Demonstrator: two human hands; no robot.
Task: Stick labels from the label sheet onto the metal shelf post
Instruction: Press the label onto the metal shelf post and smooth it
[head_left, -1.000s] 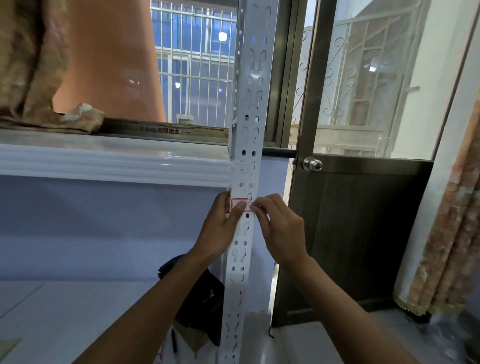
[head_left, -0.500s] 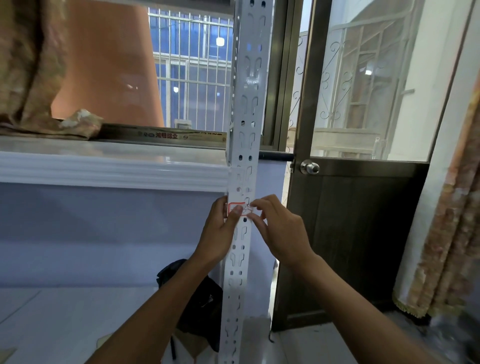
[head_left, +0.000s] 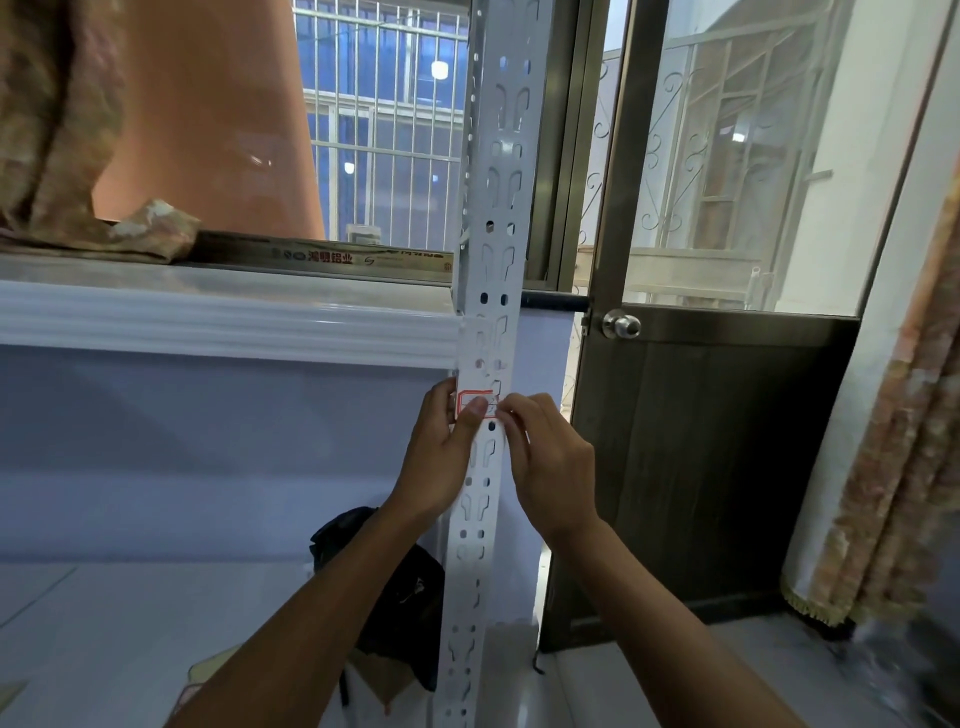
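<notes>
A white perforated metal shelf post (head_left: 493, 208) stands upright in the middle of the view, from the floor past the top edge. A small white label with a red border (head_left: 471, 399) lies on the post's face at about mid-height. My left hand (head_left: 441, 457) wraps the post's left edge with its thumb pressed on the label's lower left. My right hand (head_left: 550, 467) comes from the right, its fingertips pressed on the label's right end. The label sheet is not in view.
A white window ledge (head_left: 223, 322) runs left of the post, with curtain fabric (head_left: 57, 130) on it. A dark door with a round knob (head_left: 621, 326) is right of the post. A black bag (head_left: 400, 597) lies on the floor behind the post. Another curtain (head_left: 904, 415) hangs at far right.
Both hands stay on the label at the same spot on the post. My fingertips have shifted slightly over the label. The camera has drifted a little.
</notes>
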